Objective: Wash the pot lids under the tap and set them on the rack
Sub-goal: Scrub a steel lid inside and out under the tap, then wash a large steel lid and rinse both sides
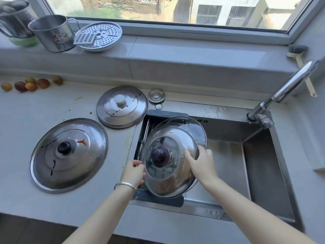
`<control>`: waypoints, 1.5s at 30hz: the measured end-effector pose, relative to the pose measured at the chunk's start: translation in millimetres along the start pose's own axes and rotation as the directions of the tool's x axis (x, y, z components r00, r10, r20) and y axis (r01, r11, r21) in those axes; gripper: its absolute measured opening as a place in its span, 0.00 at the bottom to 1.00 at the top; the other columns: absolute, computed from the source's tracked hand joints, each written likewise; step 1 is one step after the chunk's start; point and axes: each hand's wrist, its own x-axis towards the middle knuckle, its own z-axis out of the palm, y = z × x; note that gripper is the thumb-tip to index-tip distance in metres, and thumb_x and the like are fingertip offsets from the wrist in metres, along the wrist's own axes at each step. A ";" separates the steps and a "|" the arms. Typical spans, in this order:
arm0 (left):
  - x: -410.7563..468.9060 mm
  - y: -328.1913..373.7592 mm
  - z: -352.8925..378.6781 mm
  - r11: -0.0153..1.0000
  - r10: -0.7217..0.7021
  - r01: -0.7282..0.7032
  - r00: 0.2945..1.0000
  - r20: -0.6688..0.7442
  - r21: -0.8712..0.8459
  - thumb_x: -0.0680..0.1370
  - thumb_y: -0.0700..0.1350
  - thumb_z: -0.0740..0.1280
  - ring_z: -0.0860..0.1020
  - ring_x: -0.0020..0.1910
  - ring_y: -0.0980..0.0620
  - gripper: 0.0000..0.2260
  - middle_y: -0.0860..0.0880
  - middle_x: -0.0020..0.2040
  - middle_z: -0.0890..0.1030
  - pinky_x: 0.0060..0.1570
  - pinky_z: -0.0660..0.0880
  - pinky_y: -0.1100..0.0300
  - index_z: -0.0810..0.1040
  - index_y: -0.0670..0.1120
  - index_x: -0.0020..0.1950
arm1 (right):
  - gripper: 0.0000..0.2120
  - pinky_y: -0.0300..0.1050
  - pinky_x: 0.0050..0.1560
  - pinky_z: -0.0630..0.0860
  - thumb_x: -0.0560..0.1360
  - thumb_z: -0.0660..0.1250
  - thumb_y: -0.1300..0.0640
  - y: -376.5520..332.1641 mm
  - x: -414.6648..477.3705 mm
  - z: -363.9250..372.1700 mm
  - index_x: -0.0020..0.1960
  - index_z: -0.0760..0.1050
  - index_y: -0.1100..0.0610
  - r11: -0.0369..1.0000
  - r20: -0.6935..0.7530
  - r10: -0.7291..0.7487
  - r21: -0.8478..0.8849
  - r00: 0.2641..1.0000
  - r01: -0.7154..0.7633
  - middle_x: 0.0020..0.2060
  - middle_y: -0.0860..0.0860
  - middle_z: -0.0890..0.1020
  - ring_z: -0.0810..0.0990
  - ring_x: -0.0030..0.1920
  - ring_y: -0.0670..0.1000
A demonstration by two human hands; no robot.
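Note:
A steel lid with a glass centre and dark knob (177, 138) leans tilted on the dark rack (163, 199) at the sink's left end, with a clear glass lid (198, 128) behind it. My left hand (134, 171) grips its left rim; my right hand (202, 162) holds its right rim. Two stained steel lids lie on the counter: a large one with a black knob (68, 155) and a smaller one with a white knob (122, 106). The tap (284, 90) stands at the right, with no water running.
The steel sink basin (255, 166) lies to the right of the rack. A small drain cap (156, 95) lies behind the sink. Several fruits (31, 84) sit at the far left of the counter. Metal mugs (52, 32), a steamer plate (98, 36) and a brush (299, 55) rest on the windowsill.

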 end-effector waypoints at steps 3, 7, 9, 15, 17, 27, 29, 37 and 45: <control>-1.0 1.4 2.5 1.000 0.023 -0.022 1.000 -0.004 0.015 0.77 0.37 0.58 0.77 0.43 0.48 0.06 0.42 0.49 0.75 0.36 0.74 0.59 0.70 0.43 0.54 | 0.21 0.47 0.53 0.71 0.75 0.59 0.40 1.0 3.1 -10.0 0.53 0.73 0.58 0.951 -0.011 -0.036 -0.308 0.999 0.031 0.51 0.54 0.69 0.72 0.54 0.56; -2.1 -2.7 6.6 0.999 0.033 -0.033 0.999 0.008 0.020 0.77 0.36 0.58 0.76 0.36 0.52 0.06 0.45 0.43 0.75 0.35 0.73 0.59 0.70 0.43 0.52 | 0.18 0.47 0.50 0.71 0.77 0.60 0.43 -1.2 4.7 -16.2 0.53 0.71 0.58 0.929 0.064 -0.060 -0.362 0.996 0.079 0.52 0.56 0.73 0.75 0.52 0.59; -2.6 -5.6 6.6 0.999 0.039 -0.039 0.999 0.010 0.035 0.77 0.37 0.58 0.76 0.37 0.51 0.06 0.46 0.43 0.76 0.37 0.74 0.57 0.71 0.43 0.52 | 0.19 0.47 0.49 0.71 0.77 0.59 0.43 -4.3 3.9 -21.6 0.55 0.70 0.59 0.881 0.103 -0.066 -0.461 0.993 0.106 0.53 0.56 0.74 0.76 0.53 0.58; 4.1 -10.6 -13.6 0.977 0.068 -0.069 0.998 0.009 0.201 0.77 0.39 0.59 0.77 0.41 0.48 0.04 0.48 0.39 0.74 0.46 0.76 0.53 0.71 0.46 0.48 | 0.16 0.47 0.50 0.73 0.77 0.58 0.51 -43.2 3.5 -27.4 0.63 0.68 0.55 0.720 0.259 -0.209 -0.612 0.943 0.327 0.55 0.54 0.78 0.77 0.56 0.56; 11.9 -5.1 -32.6 0.937 0.134 -0.123 0.991 -0.010 0.327 0.76 0.41 0.59 0.77 0.46 0.46 0.03 0.48 0.42 0.76 0.51 0.75 0.53 0.72 0.47 0.48 | 0.16 0.45 0.47 0.73 0.77 0.59 0.50 -66.9 3.4 -19.8 0.63 0.70 0.54 0.731 0.337 -0.275 -0.536 0.901 0.423 0.50 0.52 0.80 0.78 0.53 0.55; 99.2 26.3 -164.6 0.561 0.348 0.026 0.899 -0.265 0.827 0.77 0.41 0.58 0.64 0.67 0.40 0.16 0.40 0.71 0.62 0.64 0.65 0.52 0.68 0.44 0.65 | 0.14 0.42 0.44 0.72 0.78 0.57 0.52 -158.2 -7.0 49.8 0.61 0.74 0.53 0.659 0.497 -0.503 -0.308 0.707 0.686 0.46 0.48 0.80 0.75 0.45 0.48; 114.1 22.7 -184.6 0.500 0.343 0.105 0.887 -0.308 0.860 0.77 0.43 0.58 0.60 0.70 0.41 0.16 0.41 0.72 0.59 0.65 0.63 0.52 0.67 0.48 0.66 | 0.14 0.45 0.49 0.75 0.78 0.57 0.52 -158.3 -11.5 61.5 0.60 0.74 0.52 0.671 0.523 -0.482 -0.296 0.703 0.680 0.49 0.49 0.81 0.78 0.49 0.50; 145.4 10.3 -208.6 0.448 0.294 0.115 0.917 -0.268 0.887 0.77 0.41 0.56 0.69 0.62 0.38 0.20 0.36 0.63 0.68 0.59 0.69 0.51 0.64 0.51 0.69 | 0.14 0.43 0.49 0.74 0.78 0.56 0.53 -137.2 -6.4 73.2 0.60 0.75 0.53 0.665 0.568 -0.402 -0.357 0.718 0.656 0.54 0.49 0.81 0.78 0.53 0.51; 100.0 12.6 -195.2 0.332 0.522 -0.080 0.845 -0.113 0.940 0.72 0.47 0.63 0.75 0.49 0.38 0.12 0.38 0.48 0.76 0.48 0.73 0.52 0.76 0.48 0.54 | 0.13 0.47 0.52 0.76 0.78 0.58 0.52 -121.8 0.3 60.8 0.57 0.77 0.53 0.739 0.508 -0.381 -0.336 0.773 0.584 0.52 0.50 0.80 0.78 0.53 0.50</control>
